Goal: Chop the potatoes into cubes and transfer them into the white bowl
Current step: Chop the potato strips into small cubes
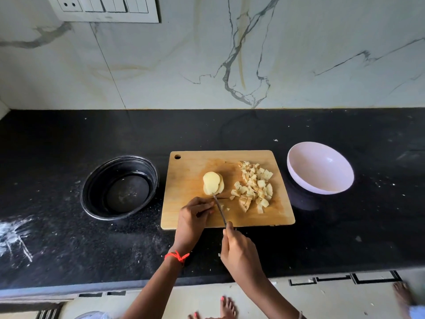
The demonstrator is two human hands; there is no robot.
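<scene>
Right hand (239, 249): closed around handle of knife (220, 211); handle itself hidden inside the fist, only thin blade visible. Blade runs up and left across cutting board (190, 166), tip at near edge of sliced potato (213, 186); contact with potato likely, not certain.

Left hand (195, 217): fingers curled loosely, resting on board just left of blade, fingertips near the blade's midsection. Holds nothing discernible; half closed, whether touching blade cannot be told. Red thread bracelet (177, 256) on left wrist.

Sliced potato: stack of pale slices lying mid-board, well apart from both palms. Pile of potato cubes (254, 187) on right part of board. White bowl (320, 168) on black tabletop (57, 139) just right of board, tilted toward camera, interior bare. Black bowl (119, 187) left of board, contents hard to make out.

Hidden or cut off: knife handle; both elbows out of frame at bottom edge; bare feet (227, 307) partly visible on floor, blurred.

Pose: both forearms enter from bottom, angled up and inward, converging at near edge of board.
</scene>
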